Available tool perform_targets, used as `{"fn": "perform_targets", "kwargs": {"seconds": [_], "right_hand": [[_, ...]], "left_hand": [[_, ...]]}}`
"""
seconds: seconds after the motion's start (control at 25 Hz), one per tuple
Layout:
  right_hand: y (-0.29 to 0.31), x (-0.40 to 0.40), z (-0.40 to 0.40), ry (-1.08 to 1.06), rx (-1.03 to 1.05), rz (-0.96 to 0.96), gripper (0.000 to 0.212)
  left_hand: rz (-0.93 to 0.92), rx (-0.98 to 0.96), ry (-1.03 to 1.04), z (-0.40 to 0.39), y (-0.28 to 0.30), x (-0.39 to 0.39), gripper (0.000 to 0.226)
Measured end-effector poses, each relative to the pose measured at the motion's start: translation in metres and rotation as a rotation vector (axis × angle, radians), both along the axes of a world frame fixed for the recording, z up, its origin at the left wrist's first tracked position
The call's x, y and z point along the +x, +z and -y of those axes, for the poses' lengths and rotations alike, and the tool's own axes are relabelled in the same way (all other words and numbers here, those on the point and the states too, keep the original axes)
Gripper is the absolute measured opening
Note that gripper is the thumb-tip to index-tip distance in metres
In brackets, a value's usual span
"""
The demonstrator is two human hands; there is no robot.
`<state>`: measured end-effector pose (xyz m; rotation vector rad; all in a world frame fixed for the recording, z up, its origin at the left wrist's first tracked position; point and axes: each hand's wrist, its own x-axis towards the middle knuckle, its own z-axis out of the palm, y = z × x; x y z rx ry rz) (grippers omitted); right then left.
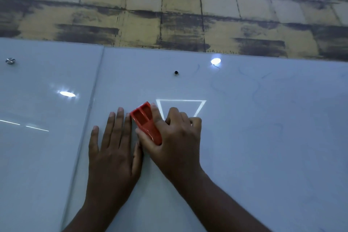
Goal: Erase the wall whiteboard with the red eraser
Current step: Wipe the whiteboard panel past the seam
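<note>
Head view, red eraser (146,121) gripped in right hand (175,137) — on whiteboard (263,137)

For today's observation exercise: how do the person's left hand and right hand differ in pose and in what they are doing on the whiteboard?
The left hand lies flat with fingers straight, holding nothing; the right hand is curled around the red eraser. The left hand's fingers point straight up the whiteboard; the right hand angles up and leftward. Only the right hand presses a tool to the surface. Both hands rest against the board, side by side.
</note>
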<state>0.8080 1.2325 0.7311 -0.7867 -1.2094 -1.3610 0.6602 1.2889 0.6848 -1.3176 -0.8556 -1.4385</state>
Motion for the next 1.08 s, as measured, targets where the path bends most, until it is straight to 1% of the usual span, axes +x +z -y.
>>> {"fn": "perform_targets", "kwargs": {"seconds": [0.08, 0.16, 0.28, 0.4, 0.52, 0.6, 0.68, 0.76, 0.88, 0.96, 1.08], "right_hand": [[0.017, 0.011, 0.003, -0.021, 0.007, 0.022, 0.064], [0.035, 0.029, 0.005, -0.031, 0.021, -0.001, 0.064], [0.061, 0.063, 0.010, -0.026, 0.040, -0.116, 0.063], [0.090, 0.110, 0.017, -0.022, 0.041, -0.283, 0.063], [0.113, 0.142, 0.022, 0.012, 0.025, -0.410, 0.066], [0.120, 0.142, 0.021, 0.020, 0.037, -0.445, 0.067], [0.124, 0.127, 0.018, -0.012, 0.024, -0.380, 0.065], [0.126, 0.109, 0.012, -0.095, 0.022, -0.220, 0.063], [0.140, 0.109, 0.012, -0.217, 0.079, -0.057, 0.063], [0.153, 0.125, 0.016, -0.272, 0.093, -0.009, 0.058], [0.170, 0.148, 0.019, -0.226, 0.064, -0.059, 0.054]], "left_hand": [[0.012, -0.004, -0.002, 0.002, 0.001, -0.001, 0.068], [0.024, -0.005, -0.019, 0.003, 0.002, 0.000, 0.068], [0.042, 0.011, -0.031, 0.007, 0.003, 0.000, 0.067], [0.054, 0.042, -0.037, 0.019, 0.017, -0.004, 0.062], [0.067, 0.047, -0.081, 0.028, 0.045, -0.007, 0.059], [0.034, 0.042, -0.099, 0.026, 0.073, 0.001, 0.063], [-0.009, 0.027, -0.105, 0.022, 0.101, 0.015, 0.067], [-0.028, 0.017, -0.100, 0.017, 0.119, 0.032, 0.070], [-0.028, 0.026, -0.054, 0.005, 0.122, 0.049, 0.071], [-0.030, 0.045, -0.030, 0.001, 0.118, 0.051, 0.070], [-0.023, 0.069, -0.028, -0.002, 0.117, 0.051, 0.070]]}}
